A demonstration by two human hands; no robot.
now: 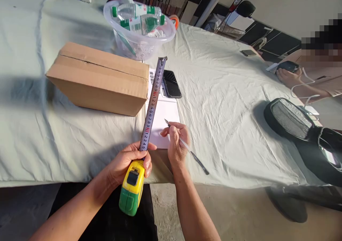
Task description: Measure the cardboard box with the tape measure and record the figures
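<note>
A yellow and green tape measure is in my left hand, the thumb pressing on its blade. The blade sticks out upward, its metal hook above the phone's left side. My right hand is closed around a slim clear pen, whose tip points up and left over a white sheet of paper. Left of the blade, a closed brown cardboard box rests on the cloth. A black phone lies at the top of the paper, near printed text.
A clear plastic tub holding green-capped bottles stands behind the box. Orange tape sits beside it. On the right are a dark padded object and another person's hand with a black device. The pale tablecloth is wrinkled.
</note>
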